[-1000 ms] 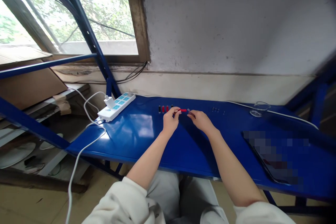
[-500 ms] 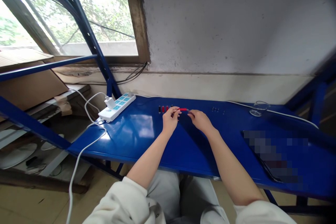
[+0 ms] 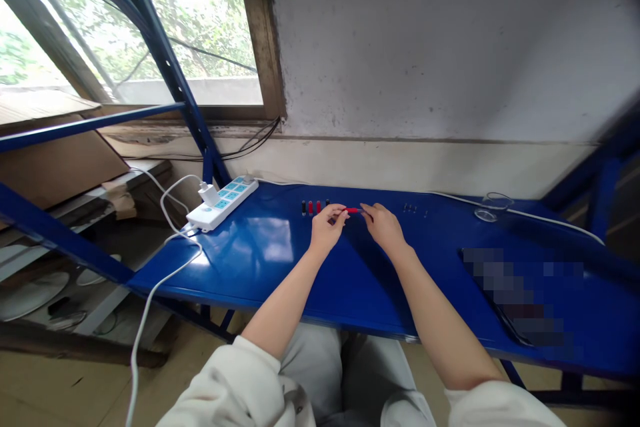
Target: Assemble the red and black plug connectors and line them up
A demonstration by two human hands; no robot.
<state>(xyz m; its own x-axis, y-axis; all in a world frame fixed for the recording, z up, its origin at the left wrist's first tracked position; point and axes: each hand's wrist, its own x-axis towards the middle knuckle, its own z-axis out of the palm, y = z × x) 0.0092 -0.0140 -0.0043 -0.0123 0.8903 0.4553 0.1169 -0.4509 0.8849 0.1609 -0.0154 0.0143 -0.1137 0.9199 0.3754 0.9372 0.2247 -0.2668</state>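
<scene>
Both my hands meet over the middle of a blue metal bench (image 3: pixel 260 260). My left hand (image 3: pixel 326 228) pinches one end of a small red cylindrical part (image 3: pixel 353 210). My right hand (image 3: pixel 384 227) pinches at its other end, fingers closed on the tip. Just behind my left hand, a short row of small red and black upright parts (image 3: pixel 314 207) stands on the bench.
A white power strip (image 3: pixel 223 203) with a plugged charger and white cable lies at the back left. Several tiny dark pieces (image 3: pixel 411 208) sit right of my hands. Clear round dishes (image 3: pixel 493 208) stand at the back right, a blurred flat item (image 3: pixel 525 290) nearer. Wall behind, window left.
My right hand has shifted slightly up and towards the red part's tip. My left hand has hardly moved.
</scene>
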